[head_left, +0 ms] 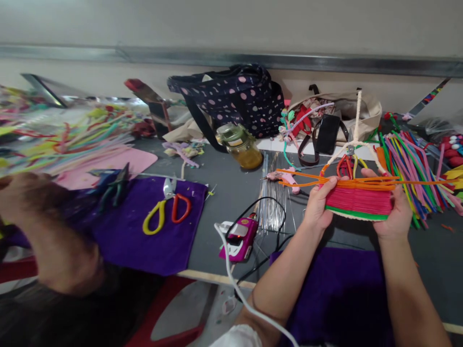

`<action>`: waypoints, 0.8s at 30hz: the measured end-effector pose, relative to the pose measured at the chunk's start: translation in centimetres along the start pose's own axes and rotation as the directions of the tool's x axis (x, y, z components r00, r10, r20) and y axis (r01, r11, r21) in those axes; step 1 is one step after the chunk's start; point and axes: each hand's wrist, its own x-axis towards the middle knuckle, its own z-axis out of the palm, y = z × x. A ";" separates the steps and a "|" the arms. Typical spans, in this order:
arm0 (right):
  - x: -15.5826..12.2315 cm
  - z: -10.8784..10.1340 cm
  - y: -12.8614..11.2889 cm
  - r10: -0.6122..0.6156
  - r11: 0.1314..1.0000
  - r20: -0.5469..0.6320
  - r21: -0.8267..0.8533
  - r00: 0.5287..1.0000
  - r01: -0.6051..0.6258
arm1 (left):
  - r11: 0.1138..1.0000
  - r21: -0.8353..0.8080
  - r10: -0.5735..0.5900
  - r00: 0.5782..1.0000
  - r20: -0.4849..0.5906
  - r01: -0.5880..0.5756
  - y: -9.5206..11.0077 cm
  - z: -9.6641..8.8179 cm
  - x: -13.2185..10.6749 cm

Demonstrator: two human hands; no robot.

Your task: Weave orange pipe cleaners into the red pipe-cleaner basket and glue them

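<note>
Between my two hands is a small bag-shaped piece made of pipe cleaners (pixel 358 200), pink with a green and a white band along its lower edge. My left hand (pixel 320 205) is closed on its left end, the thumb pressing near the top. The right end is gripped by my right hand (pixel 396 214). Loose orange pipe cleaners (pixel 421 181) run across the top and stick out on both sides. A white fuzzy handle (pixel 358 115) rises behind. My fingers behind the piece are mostly hidden.
At left, a co-worker's arm (pixel 61 241) reaches over a purple cloth (pixel 144 250) with scissors (pixel 170 205) and pliers (pixel 115 185). A pink glue gun (pixel 289 178), a corded magenta device (pixel 240 238), a jar (pixel 240 147) and pipe cleaner bundles (pixel 415 168) lie around.
</note>
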 end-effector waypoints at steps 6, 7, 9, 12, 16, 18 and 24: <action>-0.5 -0.2 0.2 0.117 0.993 0.126 0.002 0.985 -0.118 | 0.999 -0.036 -0.005 1.000 -0.013 0.004 0.2 0.0 0.2; -0.5 -0.3 0.3 0.122 0.992 0.127 0.000 0.984 -0.123 | 0.999 -0.039 -0.005 1.000 -0.011 0.005 0.3 0.0 0.2; -0.4 -0.4 0.3 0.122 0.993 0.130 -0.008 0.984 -0.122 | 0.999 -0.039 -0.003 1.000 -0.006 0.003 0.3 0.0 0.1; -0.2 -0.5 0.4 0.123 0.992 0.140 -0.019 0.983 -0.121 | 1.000 -0.022 -0.003 1.000 0.010 0.003 0.4 -0.1 0.1; 0.0 -0.6 0.4 0.117 0.993 0.130 -0.020 0.985 -0.115 | 1.000 0.004 0.008 1.000 0.027 -0.008 0.4 -0.2 0.0; 0.0 -0.6 0.4 0.107 0.994 0.108 -0.030 0.988 -0.104 | 0.998 0.023 0.055 0.998 -0.004 -0.055 0.4 -0.1 0.0; 0.1 -0.7 0.5 0.078 0.996 0.029 -0.054 0.997 -0.077 | 0.973 0.064 0.226 0.970 -0.095 -0.220 0.2 0.3 -0.1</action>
